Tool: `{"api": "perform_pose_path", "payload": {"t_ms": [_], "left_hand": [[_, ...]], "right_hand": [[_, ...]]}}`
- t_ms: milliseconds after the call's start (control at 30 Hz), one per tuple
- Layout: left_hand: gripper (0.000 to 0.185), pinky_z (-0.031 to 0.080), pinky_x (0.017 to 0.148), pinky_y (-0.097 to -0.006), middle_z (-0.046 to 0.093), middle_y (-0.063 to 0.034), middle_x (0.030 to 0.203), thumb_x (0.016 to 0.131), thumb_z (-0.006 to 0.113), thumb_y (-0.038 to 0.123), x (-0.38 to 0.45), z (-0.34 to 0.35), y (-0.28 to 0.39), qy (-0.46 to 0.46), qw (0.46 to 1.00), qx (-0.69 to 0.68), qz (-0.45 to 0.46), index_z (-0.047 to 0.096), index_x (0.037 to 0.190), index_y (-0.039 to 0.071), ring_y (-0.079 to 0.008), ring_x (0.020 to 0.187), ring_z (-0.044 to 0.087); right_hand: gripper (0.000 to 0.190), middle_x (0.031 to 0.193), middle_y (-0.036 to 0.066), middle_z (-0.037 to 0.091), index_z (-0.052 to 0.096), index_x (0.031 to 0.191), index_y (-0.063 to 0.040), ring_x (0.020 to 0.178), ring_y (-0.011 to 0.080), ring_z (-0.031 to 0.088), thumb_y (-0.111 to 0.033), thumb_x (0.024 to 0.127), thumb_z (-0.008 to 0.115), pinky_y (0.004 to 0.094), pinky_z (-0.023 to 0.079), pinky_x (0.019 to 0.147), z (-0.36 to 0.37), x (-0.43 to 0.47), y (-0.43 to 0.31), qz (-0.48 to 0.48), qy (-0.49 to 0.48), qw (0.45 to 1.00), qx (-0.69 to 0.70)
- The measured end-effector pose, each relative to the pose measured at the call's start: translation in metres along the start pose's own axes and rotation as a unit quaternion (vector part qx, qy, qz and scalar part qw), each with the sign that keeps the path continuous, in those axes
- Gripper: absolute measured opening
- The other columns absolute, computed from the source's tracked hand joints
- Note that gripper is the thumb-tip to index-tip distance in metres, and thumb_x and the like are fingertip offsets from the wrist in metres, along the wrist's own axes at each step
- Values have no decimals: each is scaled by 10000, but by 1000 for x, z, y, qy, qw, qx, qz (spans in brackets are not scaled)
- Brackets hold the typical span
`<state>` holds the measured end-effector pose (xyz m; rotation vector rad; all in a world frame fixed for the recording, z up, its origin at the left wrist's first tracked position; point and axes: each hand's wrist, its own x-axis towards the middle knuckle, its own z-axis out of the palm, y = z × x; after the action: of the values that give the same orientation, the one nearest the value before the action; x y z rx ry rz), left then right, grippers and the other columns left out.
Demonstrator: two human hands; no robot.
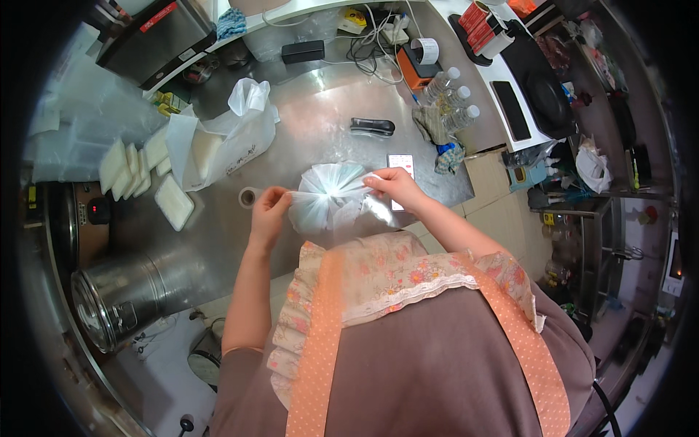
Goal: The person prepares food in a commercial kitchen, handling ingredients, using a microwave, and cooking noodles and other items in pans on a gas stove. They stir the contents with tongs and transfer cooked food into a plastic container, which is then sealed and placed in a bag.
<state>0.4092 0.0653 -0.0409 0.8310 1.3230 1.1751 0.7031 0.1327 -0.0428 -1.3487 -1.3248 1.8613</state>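
A thin white plastic bag point(327, 210) sits on the steel counter point(306, 120) close to my apron, its mouth gathered into pleats at the centre. My left hand point(268, 210) pinches one end of the bag's top and pulls it to the left. The opposite end is gripped by my right hand point(394, 185), so the plastic stretches between both hands. What fills the bag is blurred by the plastic; a greenish tint shows through. Partly behind my right hand lies a phone point(401, 161) with a lit screen. A white roll point(248, 198) lies just left of the bag.
White lidded containers point(175, 202) and an upright plastic bag point(248, 131) occupy the left. A black stapler point(372, 127), clear bottles point(458, 117) and an orange label printer point(418, 65) stand farther back. At lower left is a steel drum point(117, 300). A dark phone point(510, 109) rests on the white ledge.
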Motion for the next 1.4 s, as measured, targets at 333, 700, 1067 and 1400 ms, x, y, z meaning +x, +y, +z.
{"api": "perform_pose_path", "payload": {"t_ms": [333, 700, 1067, 1400], "left_hand": [[147, 312, 494, -230, 435, 19, 645, 935, 482, 152, 9, 8, 20, -53, 937, -280, -203, 500, 818, 64, -91, 568, 417], [452, 474, 635, -234, 622, -27, 913, 735, 622, -12, 22, 56, 36, -303, 950, 64, -35, 526, 1177, 15, -95, 791, 599], [336, 461, 719, -231, 588, -16, 932, 758, 640, -38, 20, 55, 5, -207, 978, 6, 16, 508, 1058, 33, -84, 832, 565], [159, 335, 507, -211, 496, 21, 652, 828, 631, 19, 27, 39, -9, 37, 988, 148, -16, 538, 951, 56, -56, 580, 421]], "right_hand": [[271, 600, 7, 478, 419, 608, -114, 484, 99, 301, -164, 862, 497, 243, 278, 453, -4, -7, -10, 157, -41, 912, 377], [58, 747, 53, 639, 666, 808, -140, 699, 303, 610, -143, 750, 658, 377, 498, 593, 41, 14, -62, -437, -38, 802, -405], [138, 906, 89, 602, 656, 858, -77, 842, 311, 602, -178, 769, 627, 390, 488, 706, 40, 2, -29, -346, -88, 883, -305], [156, 800, 89, 559, 552, 684, 34, 750, 188, 531, -110, 726, 596, 324, 445, 689, 6, 7, 2, -377, -191, 900, -106]]}}
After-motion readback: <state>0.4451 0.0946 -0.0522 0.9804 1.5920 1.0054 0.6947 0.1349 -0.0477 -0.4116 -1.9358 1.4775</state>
